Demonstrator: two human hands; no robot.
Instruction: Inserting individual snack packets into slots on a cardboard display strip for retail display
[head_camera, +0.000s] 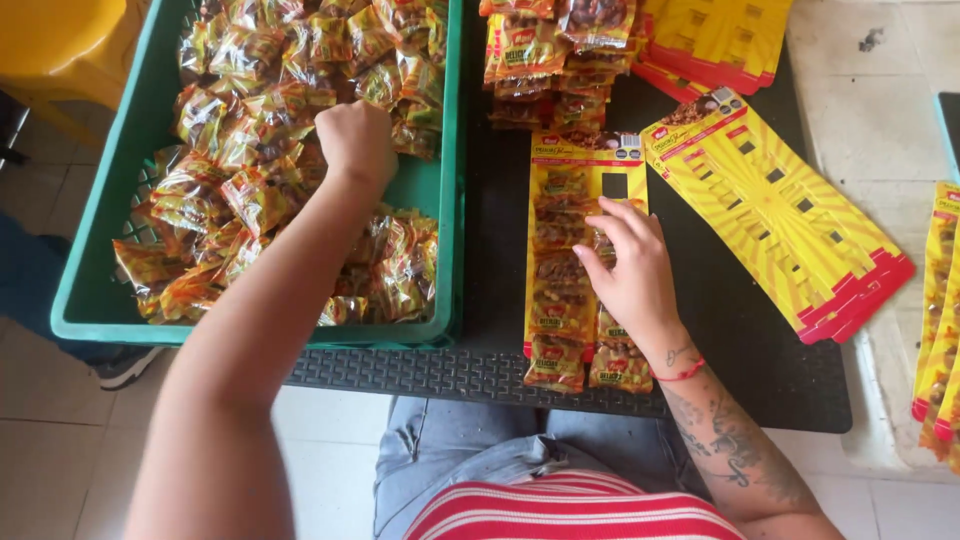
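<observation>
My left hand (355, 142) reaches into a green plastic crate (448, 200) and is closed among several small shiny snack packets (255, 195); whether it grips one I cannot tell. My right hand (632, 270) presses on a yellow display card (580, 165) lying on a black mat (720, 320). Two columns of snack packets (560, 300) are fixed to that card, and my fingers rest on a packet in the right column.
A stack of blank yellow cards with slots (775, 215) lies to the right. More filled cards and packets (545, 60) pile at the back. Other filled cards (940, 320) sit at the far right edge. A yellow stool (60, 45) stands at top left.
</observation>
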